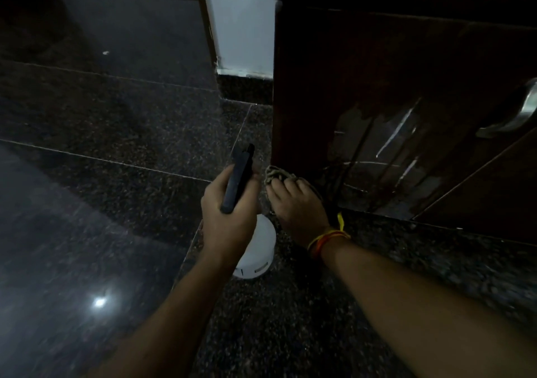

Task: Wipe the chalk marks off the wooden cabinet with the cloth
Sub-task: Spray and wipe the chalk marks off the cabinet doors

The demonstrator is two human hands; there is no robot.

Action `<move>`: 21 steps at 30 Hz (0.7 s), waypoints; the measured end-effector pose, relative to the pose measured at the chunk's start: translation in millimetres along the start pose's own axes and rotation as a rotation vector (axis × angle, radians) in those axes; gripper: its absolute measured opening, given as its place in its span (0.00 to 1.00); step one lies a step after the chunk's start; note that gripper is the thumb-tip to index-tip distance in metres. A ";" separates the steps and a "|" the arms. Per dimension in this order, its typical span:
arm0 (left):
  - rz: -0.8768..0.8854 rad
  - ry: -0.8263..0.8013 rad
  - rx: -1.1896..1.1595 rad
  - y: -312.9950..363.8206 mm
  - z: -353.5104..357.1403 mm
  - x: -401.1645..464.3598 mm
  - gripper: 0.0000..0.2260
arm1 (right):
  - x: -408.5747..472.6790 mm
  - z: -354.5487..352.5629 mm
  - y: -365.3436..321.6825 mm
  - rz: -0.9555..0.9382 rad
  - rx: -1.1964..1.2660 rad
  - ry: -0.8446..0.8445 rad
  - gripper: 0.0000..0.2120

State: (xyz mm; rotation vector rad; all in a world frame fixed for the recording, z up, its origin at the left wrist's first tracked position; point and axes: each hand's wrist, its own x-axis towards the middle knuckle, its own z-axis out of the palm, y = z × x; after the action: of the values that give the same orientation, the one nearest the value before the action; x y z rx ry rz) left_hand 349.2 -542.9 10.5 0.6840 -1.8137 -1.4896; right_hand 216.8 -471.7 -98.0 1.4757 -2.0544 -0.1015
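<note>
The dark wooden cabinet [406,66] fills the upper right, its door wet and streaked with drips. White chalk marks [393,138] run across the lower part of the door. My left hand [226,218] grips the black trigger head of a white spray bottle [260,250], held above the floor left of the cabinet's corner. My right hand [299,206] clutches a bunched greyish cloth [276,174] close to the cabinet's lower left corner, beside the bottle. A yellow and orange thread band circles my right wrist.
The floor is dark speckled granite [116,133] with pale grout lines and a light glare at lower left. A metal handle [520,113] sticks out from the cabinet door at the right edge. A white wall section [241,23] with a dark skirting stands left of the cabinet.
</note>
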 end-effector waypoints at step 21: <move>-0.010 0.005 -0.096 18.5 5.5 2.1 0.08 | -43.2 2.9 33.3 -0.028 -0.005 -0.171 0.17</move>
State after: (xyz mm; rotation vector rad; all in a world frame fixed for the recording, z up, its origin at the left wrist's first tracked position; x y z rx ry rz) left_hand 344.1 -537.3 28.4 0.6502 -1.7248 -1.5694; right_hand 196.1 -421.7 -105.5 1.5394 -2.1656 -0.2520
